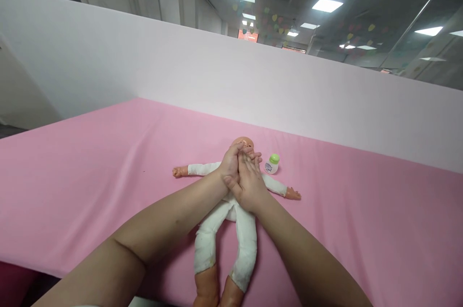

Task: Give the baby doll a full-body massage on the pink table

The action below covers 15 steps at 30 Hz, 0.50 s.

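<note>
Fingertips (pixel 253 156): of both hands, laid flat and together, stretched over the doll's face and chest; extended rather than curled, clasping nothing; whether pressing or only resting cannot be told.

Left hand (pixel 230 166): palm down over the neck and upper chest, fingers pointing away toward the head; thumb side touching the right hand.

Right hand (pixel 249 184): palm down just beside the left, partly overlapping it, covering the chest; fingers likewise flat, running up toward the face; heel over the torso.

Doll (pixel 224 220): lying on its back, directly beneath both hands; long axis running from the near edge away toward the far wall, head far, feet near; head (pixel 243 143) bare and flesh-coloured, just past the fingertips; white cloth body; arms spread to either side, crosswise to that axis; legs (pixel 246 249) in white, splayed slightly toward the viewer, bare feet cut off at the bottom edge of the view. Both hands about equally placed on it, left reaching a little further toward the head.

Small bottle (pixel 271 164): white with green cap, upright, just beside the doll's shoulder on the right-hand side, near the right hand's fingers but apart from them.

Pink cloth (pixel 90 172): covering the table under everything.

Pale partition (pixel 325 100): standing along the far edge.
</note>
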### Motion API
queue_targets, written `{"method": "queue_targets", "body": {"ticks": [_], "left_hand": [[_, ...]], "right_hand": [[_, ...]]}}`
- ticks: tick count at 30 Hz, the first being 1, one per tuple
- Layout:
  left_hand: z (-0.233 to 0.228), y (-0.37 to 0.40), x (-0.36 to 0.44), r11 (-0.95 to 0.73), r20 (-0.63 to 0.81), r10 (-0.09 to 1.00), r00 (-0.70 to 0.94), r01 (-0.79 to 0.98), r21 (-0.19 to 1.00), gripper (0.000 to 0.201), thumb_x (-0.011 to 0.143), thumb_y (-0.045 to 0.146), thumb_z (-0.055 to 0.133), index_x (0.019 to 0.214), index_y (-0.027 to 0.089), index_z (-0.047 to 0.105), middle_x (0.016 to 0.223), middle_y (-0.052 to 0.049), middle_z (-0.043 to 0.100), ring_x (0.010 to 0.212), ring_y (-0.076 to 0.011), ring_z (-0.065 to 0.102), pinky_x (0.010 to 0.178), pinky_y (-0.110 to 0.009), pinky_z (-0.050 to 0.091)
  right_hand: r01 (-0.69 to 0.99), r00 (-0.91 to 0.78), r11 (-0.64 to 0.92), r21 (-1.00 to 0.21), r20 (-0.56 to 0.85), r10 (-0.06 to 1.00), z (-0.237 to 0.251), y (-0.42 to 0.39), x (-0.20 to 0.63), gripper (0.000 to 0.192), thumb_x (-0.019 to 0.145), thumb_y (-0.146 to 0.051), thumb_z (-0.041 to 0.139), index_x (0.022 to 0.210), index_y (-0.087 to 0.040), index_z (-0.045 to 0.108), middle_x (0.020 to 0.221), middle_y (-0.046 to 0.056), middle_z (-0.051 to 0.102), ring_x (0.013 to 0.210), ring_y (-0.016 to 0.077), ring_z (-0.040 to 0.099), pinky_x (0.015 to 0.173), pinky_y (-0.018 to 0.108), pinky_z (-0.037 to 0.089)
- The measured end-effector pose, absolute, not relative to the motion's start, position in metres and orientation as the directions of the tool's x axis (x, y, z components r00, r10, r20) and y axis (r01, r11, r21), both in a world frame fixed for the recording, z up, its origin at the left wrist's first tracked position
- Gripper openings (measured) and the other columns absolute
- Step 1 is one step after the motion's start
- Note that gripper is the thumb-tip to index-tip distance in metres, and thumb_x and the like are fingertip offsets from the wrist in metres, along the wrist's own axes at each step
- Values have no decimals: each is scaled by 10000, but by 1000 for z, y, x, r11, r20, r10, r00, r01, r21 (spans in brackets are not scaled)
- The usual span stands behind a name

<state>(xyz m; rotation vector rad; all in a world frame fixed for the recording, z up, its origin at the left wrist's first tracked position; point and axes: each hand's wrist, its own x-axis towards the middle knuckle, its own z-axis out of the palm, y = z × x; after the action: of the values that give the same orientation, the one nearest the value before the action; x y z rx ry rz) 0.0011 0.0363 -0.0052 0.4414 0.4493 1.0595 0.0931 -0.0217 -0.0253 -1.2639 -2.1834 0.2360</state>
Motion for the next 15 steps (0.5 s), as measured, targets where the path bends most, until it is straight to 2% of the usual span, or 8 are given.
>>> {"method": "queue_targets", "body": {"ticks": [3,7,11,15], "left_hand": [[-5,38,-4,453,-104,877,468,-736,503,258,890,413,692,980,176,646,894,-91,732,883,-269,766,966,-453,615],[6,46,-22,411,-150,905,399,-722,557,254,936,396,612,996,156,669,960,-127,750,867,-265,765,881,-430,638],[11,55,-33,325,-157,943,294,-716,618,331,988,383,560,1089,101,698,1074,-186,775,936,-263,783,860,-363,647],[11,56,-32,335,-162,940,300,-719,609,399,1016,405,517,1161,82,699,1069,-199,789,951,-269,796,874,-363,646]], "right_hand": [[791,-330,470,-392,373,867,-27,-17,95,919,1088,-662,409,1745,-58,188,1815,232,160,1715,396,82,1364,693,27],[822,-319,423,-381,306,897,-26,-22,88,888,1086,-666,437,1752,-122,216,1819,190,172,1714,397,95,1349,722,37],[796,-360,462,-391,308,881,-20,-34,79,888,1074,-679,464,1736,-116,281,1796,205,265,1702,399,172,1363,681,91],[735,-426,529,-425,317,847,-19,-44,74,959,1054,-727,470,1717,-56,301,1766,247,327,1687,399,236,1374,643,143]]}}
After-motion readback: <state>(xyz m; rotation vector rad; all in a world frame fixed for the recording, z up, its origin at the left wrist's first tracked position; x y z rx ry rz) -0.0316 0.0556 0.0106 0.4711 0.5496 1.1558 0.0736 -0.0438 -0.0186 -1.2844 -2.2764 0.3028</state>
